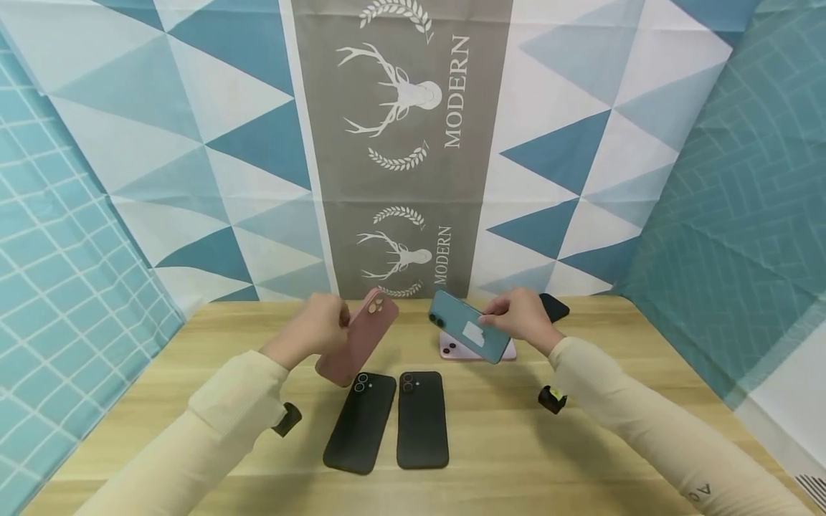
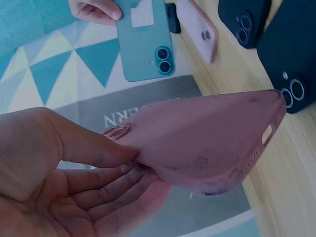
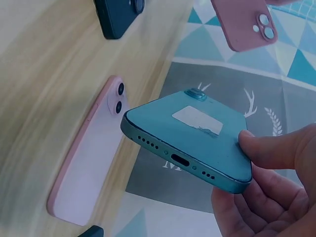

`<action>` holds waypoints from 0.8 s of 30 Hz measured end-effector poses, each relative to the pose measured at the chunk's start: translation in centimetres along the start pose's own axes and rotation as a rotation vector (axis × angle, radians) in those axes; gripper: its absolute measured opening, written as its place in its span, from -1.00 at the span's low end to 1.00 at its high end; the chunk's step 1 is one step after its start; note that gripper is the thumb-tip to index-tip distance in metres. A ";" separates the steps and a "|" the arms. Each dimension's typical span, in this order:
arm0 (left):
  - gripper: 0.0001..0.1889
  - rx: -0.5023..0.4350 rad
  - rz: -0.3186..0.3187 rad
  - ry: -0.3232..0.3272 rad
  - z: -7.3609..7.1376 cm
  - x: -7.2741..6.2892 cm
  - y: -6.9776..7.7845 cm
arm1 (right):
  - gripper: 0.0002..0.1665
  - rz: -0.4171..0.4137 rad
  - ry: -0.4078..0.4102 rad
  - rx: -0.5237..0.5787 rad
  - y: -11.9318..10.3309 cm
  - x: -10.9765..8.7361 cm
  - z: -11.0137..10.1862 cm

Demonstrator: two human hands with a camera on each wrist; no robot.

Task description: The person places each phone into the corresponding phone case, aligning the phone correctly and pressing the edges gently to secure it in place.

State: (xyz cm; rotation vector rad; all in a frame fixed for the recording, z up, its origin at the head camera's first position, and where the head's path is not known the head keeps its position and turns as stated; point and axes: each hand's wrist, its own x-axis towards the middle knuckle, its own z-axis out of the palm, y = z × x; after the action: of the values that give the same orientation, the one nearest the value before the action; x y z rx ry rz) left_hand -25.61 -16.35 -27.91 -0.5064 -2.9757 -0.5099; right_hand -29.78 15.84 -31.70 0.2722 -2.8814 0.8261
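My left hand (image 1: pixel 317 322) pinches a dusty-pink phone case (image 1: pixel 363 337) by its side edge, thumb on the back. Background shows through the case's camera and port cutouts (image 2: pixel 267 134). The case is held tilted above the table. On the other side, my right hand (image 1: pixel 519 315) grips a teal phone (image 1: pixel 454 317) by its edge, back facing up, with a torn white label (image 3: pixel 197 120) on it. Below that phone lies a light pink phone (image 3: pixel 91 163), partly covered in the head view.
Two black phones or cased phones, the left one (image 1: pixel 361 423) slanted and the right one (image 1: pixel 422 423) straight, lie side by side on the wooden table (image 1: pixel 497 444). Another black phone-like item (image 1: pixel 555 307) shows behind my right hand. Patterned cloth (image 1: pixel 258 143) hangs behind the table.
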 end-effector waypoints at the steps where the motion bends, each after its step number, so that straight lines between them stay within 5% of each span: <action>1: -0.74 -0.006 0.000 0.000 -0.2 0.0 0.2 | -0.79 -0.001 0.000 -0.001 -0.1 -0.1 -0.2; 17: -0.87 -0.279 0.064 -0.056 1.2 -1.9 2.4 | -0.74 0.126 -0.104 0.331 1.6 -5.6 1.1; 24: -0.88 -0.380 0.010 -0.067 1.8 -2.5 2.9 | -0.64 0.169 -0.193 0.498 1.3 -6.9 1.4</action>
State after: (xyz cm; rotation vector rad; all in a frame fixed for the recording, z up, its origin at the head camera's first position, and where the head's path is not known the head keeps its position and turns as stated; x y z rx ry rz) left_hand -22.39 -13.96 -29.04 -0.5753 -2.9412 -1.0875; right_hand -23.43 17.09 -34.73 0.1626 -2.8488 1.6311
